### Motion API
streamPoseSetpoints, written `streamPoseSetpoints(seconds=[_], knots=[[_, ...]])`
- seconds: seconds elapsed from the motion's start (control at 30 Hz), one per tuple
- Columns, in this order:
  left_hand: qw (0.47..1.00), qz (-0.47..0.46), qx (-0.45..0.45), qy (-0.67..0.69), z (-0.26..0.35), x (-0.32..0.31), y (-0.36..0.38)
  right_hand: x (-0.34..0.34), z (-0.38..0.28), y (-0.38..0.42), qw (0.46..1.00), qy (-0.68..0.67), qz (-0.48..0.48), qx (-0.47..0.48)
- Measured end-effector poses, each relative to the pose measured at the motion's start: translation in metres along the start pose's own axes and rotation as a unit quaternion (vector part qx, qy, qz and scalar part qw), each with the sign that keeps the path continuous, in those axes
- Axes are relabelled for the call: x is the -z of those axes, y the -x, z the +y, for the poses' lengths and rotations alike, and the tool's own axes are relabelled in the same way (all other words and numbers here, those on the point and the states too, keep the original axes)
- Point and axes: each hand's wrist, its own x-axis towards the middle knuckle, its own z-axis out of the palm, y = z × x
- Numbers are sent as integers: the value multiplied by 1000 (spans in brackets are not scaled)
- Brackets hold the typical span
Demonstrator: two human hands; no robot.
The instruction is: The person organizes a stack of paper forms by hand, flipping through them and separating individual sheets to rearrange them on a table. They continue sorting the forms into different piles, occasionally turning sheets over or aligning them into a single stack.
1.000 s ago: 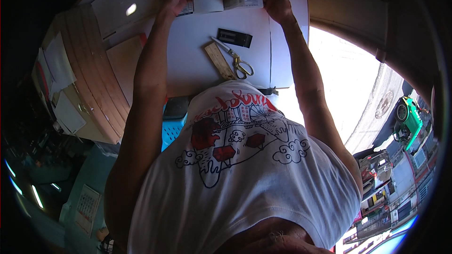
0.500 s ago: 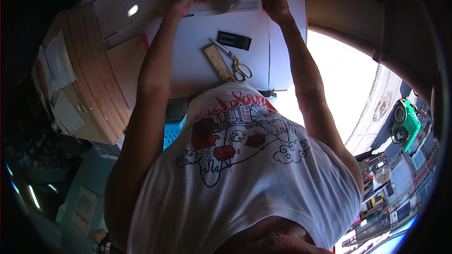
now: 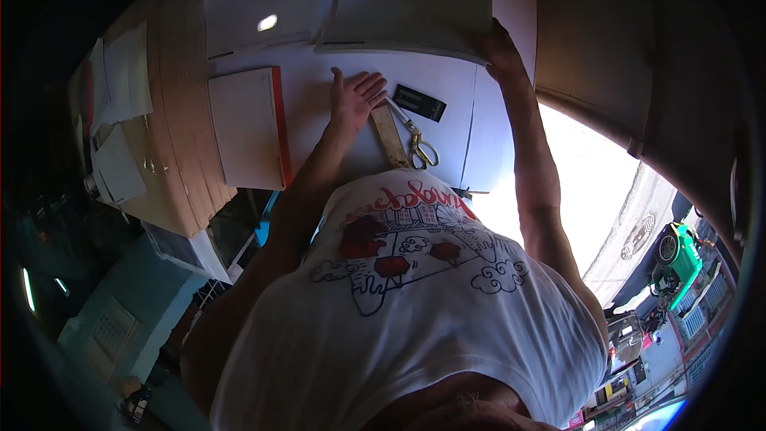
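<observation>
White paper covers the far part of the head view: a wide sheet lies over the far right of the pale counter, its near edge bowed. The right hand is at the sheet's right edge; its fingers are in deep shadow, so I cannot tell whether that grip pinches the paper or only touches it. The left hand is palm up, thumb and fingers spread with nothing in the grip, nearer the body than the sheet and apart from it. Its fingertips come close to the blades of gold-handled scissors, which lie with their handle loops toward the shirt. A narrow wooden strip lies just left of the scissors, and a black rectangular object just beyond them. Left of the wide sheet is more printed paper with a bright spot of light on it; below that sits a pale, red-edged pad, near a brown layered stack.
</observation>
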Motion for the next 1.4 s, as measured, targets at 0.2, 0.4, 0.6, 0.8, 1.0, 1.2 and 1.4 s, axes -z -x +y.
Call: streamPoseSetpoints(seconds=[0.2, 0.4, 0.6, 0.8, 1.0, 1.2, 1.4], knots=[[990, -116, 6, -83, 64, -9, -44, 59, 37, 15, 996, 75, -24, -41], [528, 88, -304, -788, 45, -116, -32, 11, 45, 4, 838, 506, 205, -14], [556, 8, -395, -731, 54, -130, -38, 17, 5, -8, 856, 452, 236, 86], [873, -183, -304, -335, 88, -89, -8, 48, -9, 37, 931, 193, 114, 287], [812, -179, -348, -432, 82, -71, -6, 0, -9, 60, 947, 63, 93, 302], [792, -175, -416, -412, 92, -80, -31, -1, -28, 51, 938, 124, 127, 298], [797, -132, -393, -440, 77, -68, -43, 18, 25, 37, 957, 130, 121, 229]])
